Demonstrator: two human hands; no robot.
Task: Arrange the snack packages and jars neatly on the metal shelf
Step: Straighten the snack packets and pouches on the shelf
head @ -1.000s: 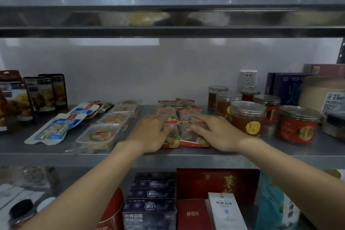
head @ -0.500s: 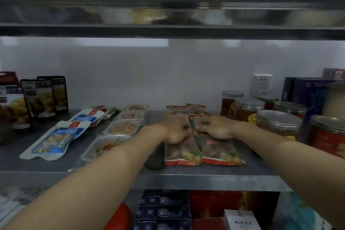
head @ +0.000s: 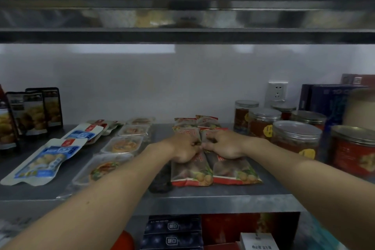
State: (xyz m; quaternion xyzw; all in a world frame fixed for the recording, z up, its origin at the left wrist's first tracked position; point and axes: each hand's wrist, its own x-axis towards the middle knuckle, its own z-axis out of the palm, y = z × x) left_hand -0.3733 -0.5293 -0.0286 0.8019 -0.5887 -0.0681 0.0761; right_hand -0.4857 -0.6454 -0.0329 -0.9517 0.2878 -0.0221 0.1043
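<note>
Red snack packets lie in two columns on the middle of the metal shelf [head: 203, 203]. The front pair [head: 190, 175] [head: 235, 172] lies flat near the edge, and more packets [head: 185, 123] sit behind. My left hand [head: 184, 148] and my right hand [head: 223, 144] rest side by side on the middle packets. Their fingertips meet at the seam between the columns and curl onto the packet edges. Several red-filled jars [head: 295, 138] with metal lids stand to the right.
Clear trays [head: 121, 144] and blue-white pouches [head: 42, 160] lie left of the packets. Dark upright pouches [head: 32, 111] stand at the far left. A blue box [head: 328, 99] and a wall socket [head: 277, 92] are behind the jars. The upper shelf [head: 182, 34] hangs low overhead.
Both hands slid from the front packets back to the middle of the two columns and drew together. The view moved closer to the shelf.
</note>
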